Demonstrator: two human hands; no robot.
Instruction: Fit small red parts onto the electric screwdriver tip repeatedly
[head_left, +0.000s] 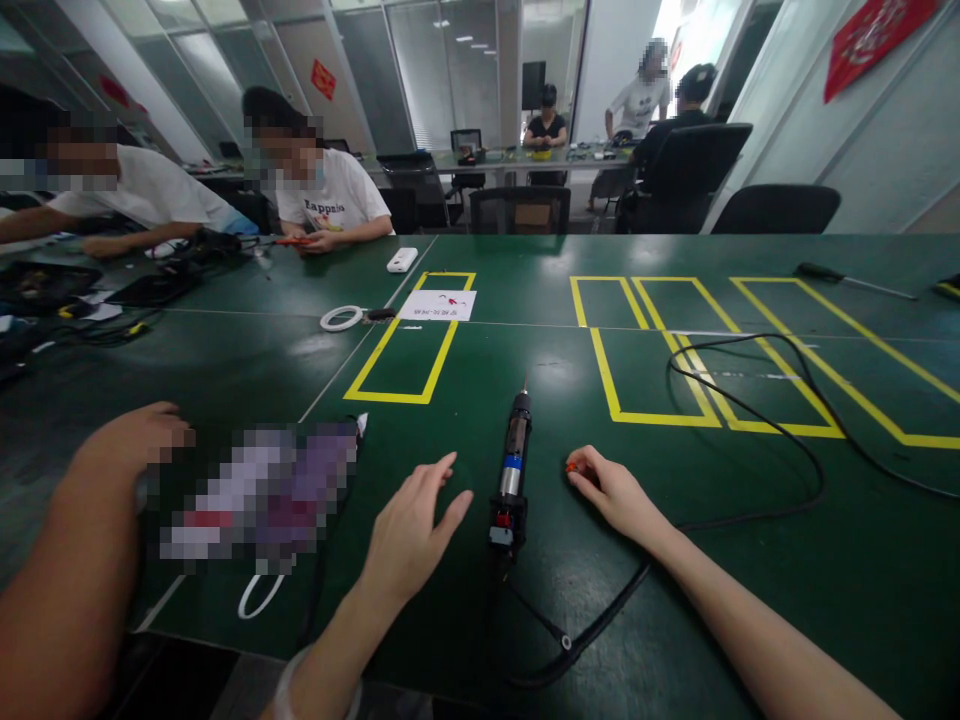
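My left hand (412,525) hovers or rests over the green table with its fingers stretched out and the thumb apart, holding nothing. To its right lies a slim black tool (513,470) with a thin tip pointing away, a blue band, a silver section and a cable at its near end. On the tool's other side, my right hand (611,492) is closed, with a small orange piece (572,467) showing at its fingertips. The kind of piece is too small to make out.
A co-worker's arm (82,530) reaches in at left, beside a blurred-out item (300,490). Black cable (814,470) loops at right. Yellow tape outlines (667,420), a white card (439,305), a white ring (341,318) and a screwdriver (825,272) lie farther off. People sit beyond.
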